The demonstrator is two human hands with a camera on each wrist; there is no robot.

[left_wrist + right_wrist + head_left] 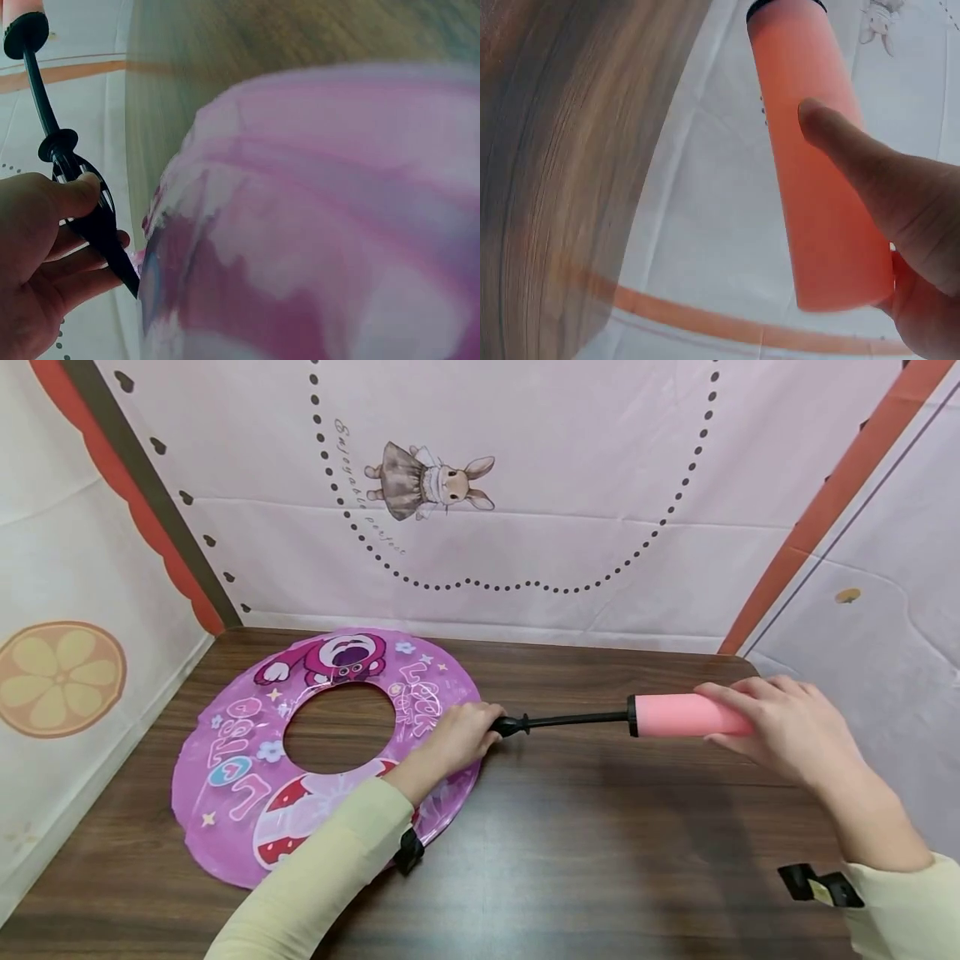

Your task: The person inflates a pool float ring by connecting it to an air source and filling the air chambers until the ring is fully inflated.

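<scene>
A pink hand pump (686, 716) with a black rod (577, 719) is held level above the table, seen from the head. My right hand (787, 735) grips its pink barrel (810, 172), thumb along the side in the right wrist view. At the other end, my left hand (465, 732) pinches the black tapered end piece (97, 225) between thumb and fingers. That hand is over the right edge of a purple swim ring (217, 827), which looks partly inflated. Whether the black tip sits in the ring's valve is hidden.
The ring lies on the left of a dark wood table (570, 860). A pale printed cloth (570, 468) with a rabbit picture (420, 481) hangs behind the table, and similar cloth panels stand at both sides.
</scene>
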